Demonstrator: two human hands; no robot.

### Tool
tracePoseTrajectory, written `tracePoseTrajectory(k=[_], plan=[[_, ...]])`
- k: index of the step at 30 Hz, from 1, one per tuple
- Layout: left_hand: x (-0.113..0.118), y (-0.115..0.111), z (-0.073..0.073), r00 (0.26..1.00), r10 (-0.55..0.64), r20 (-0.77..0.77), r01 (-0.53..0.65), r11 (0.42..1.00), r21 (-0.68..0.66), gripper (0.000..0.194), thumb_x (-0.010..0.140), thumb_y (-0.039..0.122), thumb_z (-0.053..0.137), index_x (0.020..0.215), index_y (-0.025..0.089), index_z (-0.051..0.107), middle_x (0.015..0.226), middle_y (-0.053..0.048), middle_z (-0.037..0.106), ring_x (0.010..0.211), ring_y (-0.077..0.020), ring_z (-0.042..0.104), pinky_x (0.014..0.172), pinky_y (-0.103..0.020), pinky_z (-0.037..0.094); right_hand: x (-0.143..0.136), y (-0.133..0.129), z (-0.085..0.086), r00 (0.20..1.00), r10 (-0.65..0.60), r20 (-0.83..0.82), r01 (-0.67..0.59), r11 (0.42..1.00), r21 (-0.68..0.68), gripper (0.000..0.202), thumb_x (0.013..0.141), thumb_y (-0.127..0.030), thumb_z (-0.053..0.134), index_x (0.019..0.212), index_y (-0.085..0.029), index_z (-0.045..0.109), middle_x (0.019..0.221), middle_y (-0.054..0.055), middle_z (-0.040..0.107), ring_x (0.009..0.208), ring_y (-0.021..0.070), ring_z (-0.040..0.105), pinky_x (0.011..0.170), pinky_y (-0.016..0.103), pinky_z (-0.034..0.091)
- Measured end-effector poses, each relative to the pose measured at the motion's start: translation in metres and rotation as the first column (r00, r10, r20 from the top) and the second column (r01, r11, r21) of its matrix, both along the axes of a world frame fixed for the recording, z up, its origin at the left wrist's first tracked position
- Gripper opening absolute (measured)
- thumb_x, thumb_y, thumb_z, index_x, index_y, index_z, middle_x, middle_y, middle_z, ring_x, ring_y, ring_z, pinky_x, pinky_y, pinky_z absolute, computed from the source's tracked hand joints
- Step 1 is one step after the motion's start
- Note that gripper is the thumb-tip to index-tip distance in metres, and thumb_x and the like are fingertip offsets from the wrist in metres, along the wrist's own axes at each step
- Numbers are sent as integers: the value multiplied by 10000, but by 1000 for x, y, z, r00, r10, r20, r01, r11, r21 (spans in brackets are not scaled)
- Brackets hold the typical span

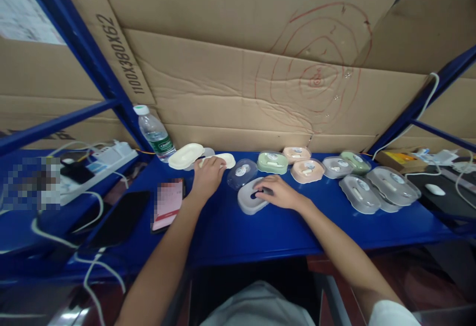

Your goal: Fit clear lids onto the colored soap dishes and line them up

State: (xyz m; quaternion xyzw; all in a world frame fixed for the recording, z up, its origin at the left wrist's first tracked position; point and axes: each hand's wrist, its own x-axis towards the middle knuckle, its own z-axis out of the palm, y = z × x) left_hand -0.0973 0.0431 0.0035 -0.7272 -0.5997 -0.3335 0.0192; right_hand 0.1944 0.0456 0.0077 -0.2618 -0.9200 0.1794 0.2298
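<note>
My left hand (208,180) reaches to the back of the blue table, its fingers closed on the near edge of a cream oval dish part (227,159). Another cream oval dish part (186,156) lies to the left, overlapping a greyish piece behind. My right hand (280,193) rests over a light-grey oval soap dish (248,197), thumb and fingers curled together at its right side, near a dark opening in its middle. What the fingertips pinch is partly hidden. A clear plastic lid (242,173) with a round label lies just behind the grey dish.
To the right sit lidded dishes: green (272,162), peach (308,171) and grey (360,193). A water bottle (154,133) stands at the back left. On the left lie a lit phone (169,204), a black phone (121,219), a power strip (100,175) and cables. Cardboard (223,88) walls the back.
</note>
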Motion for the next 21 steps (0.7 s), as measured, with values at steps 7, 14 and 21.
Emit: tracePoseTrajectory(k=[7, 14, 21], plan=[[48, -21, 8, 902, -367, 228, 353, 930, 102, 233, 1064, 374, 499, 1092, 227, 678, 1089, -64, 713, 978, -185, 693, 897, -311, 555, -1, 0, -1, 966, -179, -186, 212, 962, 173, 675, 1020, -506, 621, 1610, -255, 406, 1611, 157, 476, 1503, 320, 437, 1230, 516, 380], [61, -35, 18, 853, -399, 336, 350, 915, 200, 247, 1037, 414, 563, 1144, 224, 680, 1202, -98, 697, 1111, -224, 681, 1020, -390, 535, 18, 14, 11, 916, -250, -314, 232, 968, -95, 374, 1005, -561, 605, 1087, -223, 741, 1014, 60, 769, 959, 244, 717, 910, 381, 584], [65, -44, 7, 840, -541, -37, 531, 835, -146, 518, 837, 509, 809, 1292, 283, 705, 1430, -111, 629, 1316, -347, 594, 1138, -498, 438, 48, 48, -3, 798, -477, -369, 436, 879, -194, 470, 965, -589, 604, 1226, -205, 680, 1244, 114, 749, 1168, 307, 688, 1060, 479, 520]])
